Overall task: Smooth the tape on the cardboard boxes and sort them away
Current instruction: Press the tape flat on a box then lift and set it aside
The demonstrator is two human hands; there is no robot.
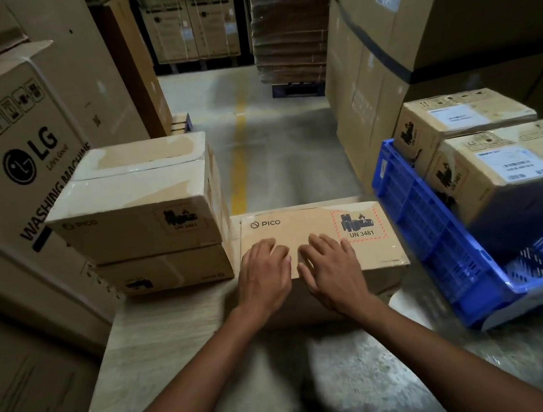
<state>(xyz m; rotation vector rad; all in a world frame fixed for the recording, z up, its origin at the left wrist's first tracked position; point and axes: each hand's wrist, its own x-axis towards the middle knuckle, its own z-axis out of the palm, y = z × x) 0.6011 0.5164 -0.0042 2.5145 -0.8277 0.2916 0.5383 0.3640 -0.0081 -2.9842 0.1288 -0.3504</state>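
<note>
A brown PICO cardboard box (303, 225) with a red-bordered UN 3481 battery label lies flat on the table (167, 368) in front of me. My left hand (265, 272) and my right hand (331, 267) both rest palm-down on its top near the front edge, fingers spread, gripping nothing. To the left, two similar PICO boxes are stacked; the upper box (135, 203) has shiny clear tape across its top, and the lower box (168, 271) sits beneath it.
A blue plastic crate (441, 245) at the right holds two labelled boxes (506, 168). Large LG washing machine cartons (7, 147) wall in the left side. Tall cartons (413, 31) stand at the right. A concrete aisle with a yellow line (239, 154) runs ahead.
</note>
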